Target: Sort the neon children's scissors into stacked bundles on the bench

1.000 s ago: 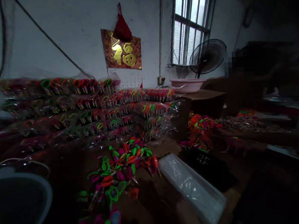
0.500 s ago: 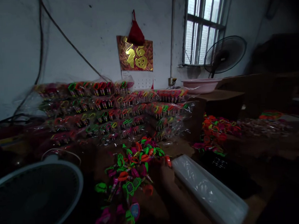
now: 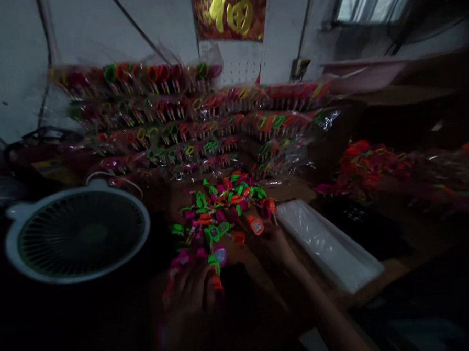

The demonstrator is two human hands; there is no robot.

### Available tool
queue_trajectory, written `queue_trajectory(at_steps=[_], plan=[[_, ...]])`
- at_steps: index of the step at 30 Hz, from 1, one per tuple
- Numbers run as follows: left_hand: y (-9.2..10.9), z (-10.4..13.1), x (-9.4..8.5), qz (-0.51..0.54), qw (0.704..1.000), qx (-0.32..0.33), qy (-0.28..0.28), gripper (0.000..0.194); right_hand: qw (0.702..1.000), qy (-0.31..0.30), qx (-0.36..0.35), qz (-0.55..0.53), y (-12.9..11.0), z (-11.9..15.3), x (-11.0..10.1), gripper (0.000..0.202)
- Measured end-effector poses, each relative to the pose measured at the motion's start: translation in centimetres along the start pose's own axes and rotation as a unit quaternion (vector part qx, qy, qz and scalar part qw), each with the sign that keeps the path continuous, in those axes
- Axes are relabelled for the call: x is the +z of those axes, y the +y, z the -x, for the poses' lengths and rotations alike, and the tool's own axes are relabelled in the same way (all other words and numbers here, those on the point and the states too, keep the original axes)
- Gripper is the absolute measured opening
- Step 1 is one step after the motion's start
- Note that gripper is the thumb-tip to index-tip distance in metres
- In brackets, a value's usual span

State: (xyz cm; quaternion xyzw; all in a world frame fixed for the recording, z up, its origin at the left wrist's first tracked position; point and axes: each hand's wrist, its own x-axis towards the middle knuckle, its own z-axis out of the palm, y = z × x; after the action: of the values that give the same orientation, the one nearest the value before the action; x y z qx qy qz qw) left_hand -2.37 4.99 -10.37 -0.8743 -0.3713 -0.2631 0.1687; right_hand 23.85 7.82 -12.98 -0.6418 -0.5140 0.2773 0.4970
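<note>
A pile of small toy watches (image 3: 214,232) in green, orange and pink lies on the brown work surface in front of me. My right hand (image 3: 276,245) reaches in from the right with fingers curled at the pile's edge. An orange toy watch (image 3: 256,225), its face turned up, is at those fingertips and appears gripped; the dimness hides the exact contact. Over the near end of the pile, my left hand (image 3: 189,293) lies palm down with fingers apart. Beside its thumb is an orange piece (image 3: 217,282). A stack of clear plastic bags (image 3: 328,244) lies right of my right hand.
Bagged toy watches (image 3: 168,113) are stacked along the wall. A round fan (image 3: 80,233) is at left. More loose pieces (image 3: 365,163) lie at right behind a black object (image 3: 358,221). A pink basin (image 3: 365,76) stands farther back.
The view has tilted down and closer. My left hand has come into view over the near pile. My right hand has drawn back slightly, with an orange watch at its fingertips.
</note>
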Motion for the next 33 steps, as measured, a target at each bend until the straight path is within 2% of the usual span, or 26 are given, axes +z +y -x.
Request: queue_trajectory(at_steps=[2,4,6,8,10,12,16,19,22,28,31,33], plan=[[0.4,0.1,0.0,0.046,0.998,-0.032,-0.003,0.028,0.991,-0.03,0.044,-0.125,-0.3,3.5,1.2,0.028],[0.5,0.2,0.1,0.081,0.995,-0.054,0.007,0.031,0.975,-0.048,0.117,-0.182,-0.5,6.8,2.8,0.032],[0.6,0.1,0.2,0.1,0.992,-0.072,0.004,0.031,0.968,-0.066,0.165,-0.176,-0.4,9.3,4.6,0.03],[0.8,-0.1,0.1,0.109,0.989,-0.105,-0.001,0.028,0.974,-0.081,0.16,-0.136,-0.1,10.5,6.3,0.023],[1.0,-0.4,-0.1,0.113,0.984,-0.136,-0.002,0.026,0.986,-0.081,0.122,-0.085,0.2,10.4,7.6,0.019],[1.2,-0.6,-0.2,0.112,0.984,-0.138,-0.005,0.025,0.993,-0.063,0.089,-0.044,0.1,9.7,8.4,0.019],[1.2,-0.7,-0.2,0.105,0.986,-0.126,-0.014,0.025,0.996,-0.061,0.053,-0.048,-1.0,8.8,8.5,0.019],[1.2,-0.6,-0.3,0.097,0.987,-0.126,-0.01,0.026,0.991,-0.086,0.068,-0.077,-1.5,9.2,8.3,0.021],[1.1,-0.4,-0.4,0.093,0.988,-0.125,-0.008,0.027,0.988,-0.083,0.097,-0.085,-1.4,9.4,8.4,0.021],[1.1,-0.5,0.2,0.092,0.986,-0.135,-0.024,0.028,0.987,-0.092,0.103,-0.081,-1.1,9.3,8.7,0.031],[1.4,-1.0,-1.0,0.085,0.988,-0.129,0.006,0.03,0.989,-0.098,0.084,-0.066,-1.4,9.3,8.9,0.029],[1.7,-1.1,-3.3,0.067,0.988,-0.131,0.047,0.032,0.99,-0.107,0.069,-0.062,-1.6,9.3,9.0,0.027]])
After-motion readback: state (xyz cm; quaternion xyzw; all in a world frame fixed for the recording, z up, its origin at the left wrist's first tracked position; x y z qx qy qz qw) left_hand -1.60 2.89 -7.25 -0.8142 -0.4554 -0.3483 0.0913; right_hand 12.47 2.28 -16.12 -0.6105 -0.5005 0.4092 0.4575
